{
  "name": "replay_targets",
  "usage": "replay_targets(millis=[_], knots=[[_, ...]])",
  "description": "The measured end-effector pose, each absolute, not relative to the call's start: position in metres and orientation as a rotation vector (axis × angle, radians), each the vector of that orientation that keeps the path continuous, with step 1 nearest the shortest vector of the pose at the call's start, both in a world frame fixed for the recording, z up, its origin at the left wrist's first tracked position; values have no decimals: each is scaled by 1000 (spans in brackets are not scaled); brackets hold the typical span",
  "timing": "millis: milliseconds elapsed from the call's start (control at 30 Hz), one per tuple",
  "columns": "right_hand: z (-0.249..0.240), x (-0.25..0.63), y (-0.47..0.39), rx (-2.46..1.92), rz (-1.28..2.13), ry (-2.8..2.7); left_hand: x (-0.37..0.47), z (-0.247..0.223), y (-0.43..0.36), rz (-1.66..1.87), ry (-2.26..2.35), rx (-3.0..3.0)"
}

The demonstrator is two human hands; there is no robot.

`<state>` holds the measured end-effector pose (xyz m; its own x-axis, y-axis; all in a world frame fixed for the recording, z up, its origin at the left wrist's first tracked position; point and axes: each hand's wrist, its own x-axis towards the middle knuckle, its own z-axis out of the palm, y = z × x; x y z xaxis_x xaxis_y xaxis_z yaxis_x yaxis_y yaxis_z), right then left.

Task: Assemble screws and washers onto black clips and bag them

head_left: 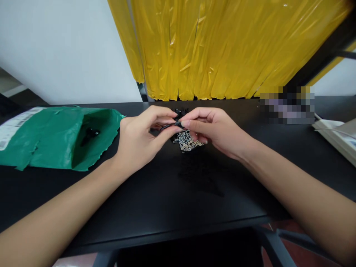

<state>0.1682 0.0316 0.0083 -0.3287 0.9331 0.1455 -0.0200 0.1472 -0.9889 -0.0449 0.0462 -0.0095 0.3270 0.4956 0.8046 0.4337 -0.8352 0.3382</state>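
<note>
Over the black table, my left hand (146,135) and my right hand (213,128) meet, fingertips pinched on a small black part (177,124). Its exact kind is too small to make out, and the fingers cover much of it. My left thumb and fingers close on its left side, while my right thumb and forefinger grip the right. Just below and behind the fingertips lies a pile of small silver screws (183,139) with brass-coloured nuts (191,145) at its near side. More small black pieces (181,111) sit behind the hands, partly hidden.
A torn-open green plastic mailing bag (52,139) lies at left, a black object (91,133) inside its mouth. Yellow plastic strips (211,52) hang behind the black table (155,207). A pixelated patch and a pale tray-like object (336,142) are at right.
</note>
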Motion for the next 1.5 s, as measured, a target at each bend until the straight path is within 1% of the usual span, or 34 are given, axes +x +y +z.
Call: replay_targets(millis=[167,333,600,800,967,1200,1367,1500], knots=[[7,168,30,-972,1438,-1432,-47,-9,46,1574,893,2728],[5,164,28,-961,1487,-1378,-47,-8,44,1585,900,2766],[4,164,26,-927,1449,-1386,-49,-8,47,1635,939,2709],[4,159,26,-952,1428,-1350,-47,-7,44,1598,882,2756],[3,159,26,-931,1402,-1380,-48,-8,44,1531,983,2689],[3,160,24,-932,1391,-1370,-44,-9,42,1494,925,2688],[4,160,26,-910,1400,-1378,-43,-9,43,1525,954,2589],[2,161,26,-896,1341,-1431,-44,-9,43,1526,971,2562]])
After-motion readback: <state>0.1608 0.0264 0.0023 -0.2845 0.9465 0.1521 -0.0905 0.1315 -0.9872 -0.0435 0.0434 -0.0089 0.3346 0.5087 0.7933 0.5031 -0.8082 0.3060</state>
